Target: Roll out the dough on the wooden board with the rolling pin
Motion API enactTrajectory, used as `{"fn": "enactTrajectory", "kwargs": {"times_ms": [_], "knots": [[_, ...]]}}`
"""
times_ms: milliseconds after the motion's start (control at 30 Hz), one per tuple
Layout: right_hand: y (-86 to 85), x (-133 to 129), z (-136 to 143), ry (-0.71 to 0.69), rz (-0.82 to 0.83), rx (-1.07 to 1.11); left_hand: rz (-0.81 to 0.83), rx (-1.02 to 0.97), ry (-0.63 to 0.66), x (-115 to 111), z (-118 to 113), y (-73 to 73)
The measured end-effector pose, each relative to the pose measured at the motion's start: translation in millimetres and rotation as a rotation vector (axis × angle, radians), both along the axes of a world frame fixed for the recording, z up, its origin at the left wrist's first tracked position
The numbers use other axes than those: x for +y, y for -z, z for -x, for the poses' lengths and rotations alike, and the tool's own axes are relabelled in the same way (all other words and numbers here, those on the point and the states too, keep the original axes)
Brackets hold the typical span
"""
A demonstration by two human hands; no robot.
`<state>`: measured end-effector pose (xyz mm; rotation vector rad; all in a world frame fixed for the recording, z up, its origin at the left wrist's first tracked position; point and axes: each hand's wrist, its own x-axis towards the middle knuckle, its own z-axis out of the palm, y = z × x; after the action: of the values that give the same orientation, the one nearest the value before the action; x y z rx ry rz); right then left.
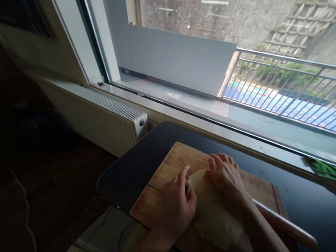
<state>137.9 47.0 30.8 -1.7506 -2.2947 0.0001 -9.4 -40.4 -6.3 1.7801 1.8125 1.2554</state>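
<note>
A thin, pale sheet of dough [212, 215] with an uneven edge lies flat on a wooden board [162, 176]. At its left edge is my left hand [178, 203], open, with thumb and index finger apart and the dough's rim near the gap. My right hand [227, 176] rests at the upper right edge, its fingers bent close together over the dough; the fingertips are partly hidden. A wooden rolling pin [288, 226] lies on the right side of the board, sticking out past my right forearm, which covers its other end.
The board sits on a dark table [163, 137] with rounded corners, beside a large window. A green cloth [331, 170] lies on the sill to the right. Left of the table are a white radiator [98, 110] and a pale cable [27, 219] on the dark floor.
</note>
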Motion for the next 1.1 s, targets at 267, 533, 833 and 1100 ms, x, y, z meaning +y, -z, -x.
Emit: {"fn": "enactTrajectory", "kwargs": {"times_ms": [267, 533, 833, 1100], "knots": [[7.4, -2, 0, -0.022, 0.039, -0.025, 0.045, -0.047, 0.015, 0, 1, 0.7], [8.4, 4, 3, -0.026, 0.068, -0.023, 0.013, -0.059, -0.004, 0, -2, 3.7], [0.8, 7, 7, 0.027, 0.090, -0.068, 0.020, -0.044, 0.003, 1, -1, 3.4], [4.4, 10, 11, 0.097, 0.113, -0.069, 0.019, -0.036, 0.001, 1, -1, 3.3]]}}
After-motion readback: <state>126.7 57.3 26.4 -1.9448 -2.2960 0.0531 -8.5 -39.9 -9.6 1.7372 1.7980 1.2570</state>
